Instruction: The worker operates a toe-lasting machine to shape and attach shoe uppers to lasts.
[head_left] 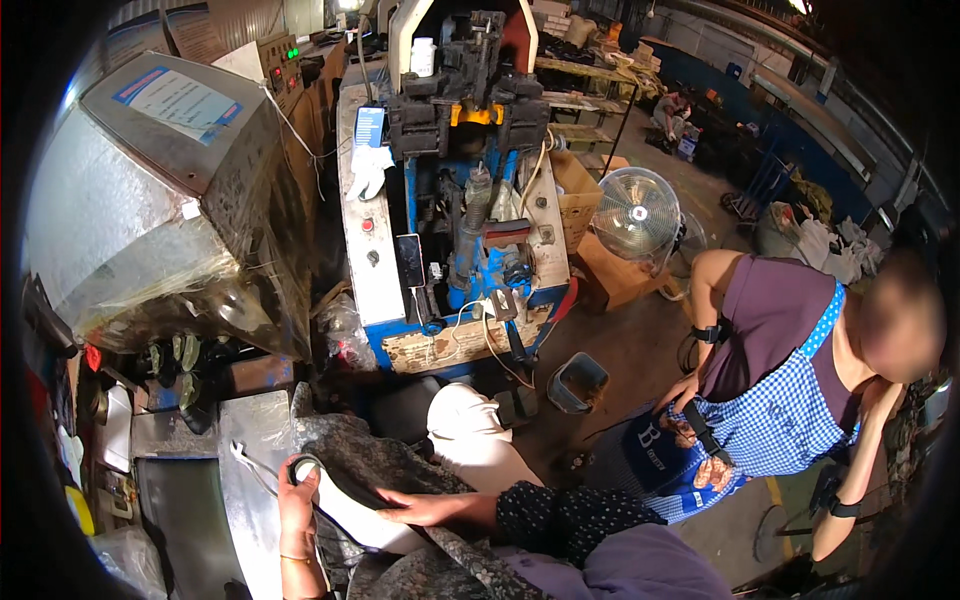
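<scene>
A long white piece with a dark rim [358, 515], shaped much like a shoe upper, lies across my lap over a dark speckled cloth [375, 450]. My left hand [297, 495] grips its far left end, the thumb on top near the rim. My right hand [428, 508] reaches in from the right and grasps the other side, its fingers partly hidden along the edge. Just beyond my right hand stand several white pieces [470, 425] in a stack. A pale metal sheet [255, 440] is close to my left hand, with a white cable end on it.
Ahead stands a blue and white machine [395, 345] with a phone [410, 260] and white gloves [370, 172] on it. A large metal hood [110, 230] is on the left. On the right are a fan [637, 215], a blue bin [577, 383] and a person in a checked apron [770, 440].
</scene>
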